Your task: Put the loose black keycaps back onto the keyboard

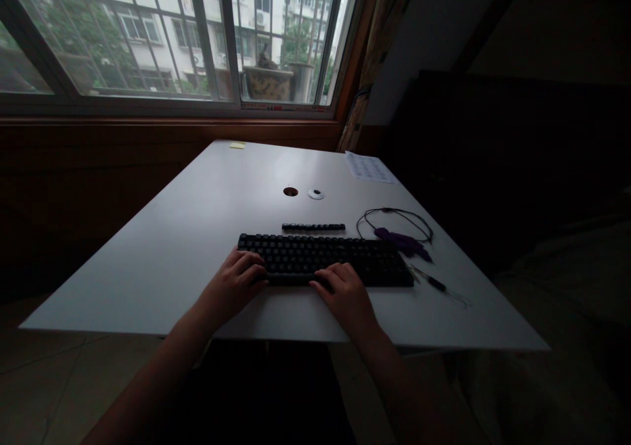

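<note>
A black keyboard (305, 259) lies on the white table near its front edge. My left hand (239, 271) rests over the keyboard's left end, fingers spread and slightly bent on the keys, thumb by the front edge. My right hand (342, 286) lies at the front edge near the middle, fingers apart over the bottom row, thumb beside the long front key. Neither hand lifts anything. Just behind the keyboard is a row of black keycaps (313, 227). To the right lies a wire tool with a black handle (436, 284), perhaps a keycap puller.
A purple cloth-like item (401, 242) and a looped black cable (394, 211) lie at the right. Farther back on the white table (172, 234) are a round hole (290, 192), its white cover (316, 194), printed paper (369, 167) and yellow notes (237, 145).
</note>
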The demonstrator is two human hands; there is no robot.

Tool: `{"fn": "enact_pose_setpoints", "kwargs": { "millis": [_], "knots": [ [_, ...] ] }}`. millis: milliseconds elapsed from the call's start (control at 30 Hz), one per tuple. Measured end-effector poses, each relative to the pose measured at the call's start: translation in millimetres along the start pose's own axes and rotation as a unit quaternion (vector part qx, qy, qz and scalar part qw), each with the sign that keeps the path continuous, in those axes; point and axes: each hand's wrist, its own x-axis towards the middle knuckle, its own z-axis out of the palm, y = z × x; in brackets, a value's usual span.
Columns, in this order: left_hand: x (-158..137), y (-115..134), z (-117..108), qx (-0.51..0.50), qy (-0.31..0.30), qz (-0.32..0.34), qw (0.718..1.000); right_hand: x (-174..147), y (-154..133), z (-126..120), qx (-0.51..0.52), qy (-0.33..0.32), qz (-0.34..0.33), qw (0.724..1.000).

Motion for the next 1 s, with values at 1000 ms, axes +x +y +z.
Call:
{"fn": "enact_pose_setpoints", "kwargs": {
  "millis": [1000],
  "knots": [
    [2.3, 0.7, -0.7, 0.114, -0.074, 0.05, 0.989, 2.1, 2.8, 9.0, -0.078, -0.026, -0.009, 0.997]
  ]
}}
